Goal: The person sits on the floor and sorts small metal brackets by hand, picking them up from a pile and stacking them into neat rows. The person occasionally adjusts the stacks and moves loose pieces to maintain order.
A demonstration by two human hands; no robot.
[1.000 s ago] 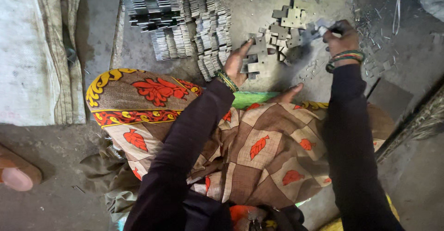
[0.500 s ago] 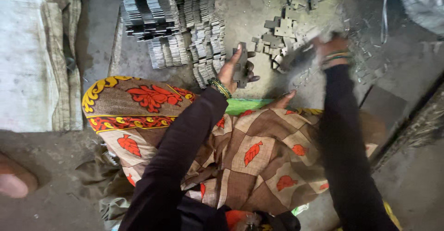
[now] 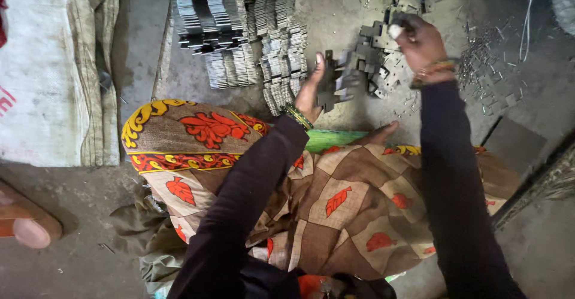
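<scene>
White woven sack [image 3: 48, 77] lies far left; neat stacked rows of grey stamped metal plates [image 3: 239, 29] stand on the concrete floor [image 3: 335, 0], apparently sorted. Left hand [image 3: 311, 89], fingers straight and open, steadies a small upright bundle of grey metal pieces [image 3: 332, 83] against its palm. Loose pile of flat grey metal cutouts [image 3: 383, 47] lies just beside it; right hand [image 3: 419, 44] is pinched closed on one piece from that pile.
</scene>
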